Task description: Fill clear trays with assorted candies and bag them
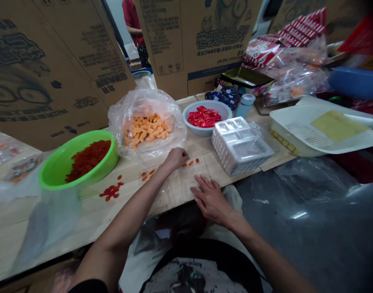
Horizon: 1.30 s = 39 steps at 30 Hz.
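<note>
My left hand (pixel 176 158) reaches across the table with its fingers curled together; whatever it may hold is hidden. Just in front of it lie a few small orange-red candies (pixel 191 163), in what looks like a clear plastic tray (pixel 186 179). My right hand (pixel 211 200) rests with fingers spread at the near edge of that tray. Behind my left forearm sit several more orange candies (pixel 147 175). Further left is a loose pile of red candies (pixel 111 192), beside a green bowl (pixel 113 156) filled with more of them.
Beyond my hands are a clear bag of orange pieces (pixel 151 129) and a pale blue bowl (pixel 227 110) of red packets. Stacked plastic trays (pixel 240 144) stand to the right, before a white basket (pixel 308 140). Large cardboard boxes (pixel 61 73) line the back. A person (pixel 134 28) stands behind them.
</note>
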### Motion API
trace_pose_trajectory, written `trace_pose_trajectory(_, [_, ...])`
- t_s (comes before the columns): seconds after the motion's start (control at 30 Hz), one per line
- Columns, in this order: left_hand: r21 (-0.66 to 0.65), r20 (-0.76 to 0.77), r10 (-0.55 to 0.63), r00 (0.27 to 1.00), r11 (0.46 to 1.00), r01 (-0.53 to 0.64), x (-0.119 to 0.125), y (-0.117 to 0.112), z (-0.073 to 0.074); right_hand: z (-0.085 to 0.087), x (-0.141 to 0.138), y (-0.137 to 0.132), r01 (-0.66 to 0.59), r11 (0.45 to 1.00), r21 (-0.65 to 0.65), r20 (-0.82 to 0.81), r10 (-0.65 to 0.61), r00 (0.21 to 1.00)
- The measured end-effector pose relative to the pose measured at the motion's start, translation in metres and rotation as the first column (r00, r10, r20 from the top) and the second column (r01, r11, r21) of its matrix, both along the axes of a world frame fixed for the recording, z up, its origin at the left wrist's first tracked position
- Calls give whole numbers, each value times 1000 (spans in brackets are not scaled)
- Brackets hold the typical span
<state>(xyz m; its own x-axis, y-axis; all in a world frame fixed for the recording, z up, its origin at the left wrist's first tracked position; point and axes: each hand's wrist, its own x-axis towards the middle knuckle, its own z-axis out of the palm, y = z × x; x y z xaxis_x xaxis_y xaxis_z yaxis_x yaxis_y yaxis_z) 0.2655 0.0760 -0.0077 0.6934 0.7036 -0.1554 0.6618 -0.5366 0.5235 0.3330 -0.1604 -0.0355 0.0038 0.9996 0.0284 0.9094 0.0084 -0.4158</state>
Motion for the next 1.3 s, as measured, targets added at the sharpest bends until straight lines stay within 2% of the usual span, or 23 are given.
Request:
trace_pose_trajectory(0.2, [-25,-77,-138,987,990,137,4,-9,-1,-2,0,0,0,1000,9,3,0,1000])
trace_pose_trajectory(0.47, [-95,-40,-51,998,994,47,14,6,8,-3,0,0,4,1000,16,7,-5,1000])
trace_pose_trajectory(0.67, [43,-58,-20,998,999,22,13,5,10,-1,0,-1,0,1000,3,-9,0,1000])
trace_pose_trajectory(0.77, [87,-104,-106,989,989,116,10,1,9,-1,0,-1,2,1000,2,-12,-2,1000])
trace_pose_trajectory(0.9, [120,-197,-220,955,962,246,13,-4,1,-1,1,-1,1,1000,5,-12,-1,1000])
trace_pose_trajectory(1.03, [170,-265,-235,935,943,286,18,-3,-5,-1,1,-2,4,1000,8,-20,-4,1000])
trace_pose_trajectory(1.17, [170,-302,-272,914,928,332,17,0,-2,0,0,-3,6,1000,9,-29,-6,1000])
trace_pose_trajectory(1.3, [178,-321,-230,919,938,297,16,-2,0,0,0,-2,4,1000,15,-32,-3,999])
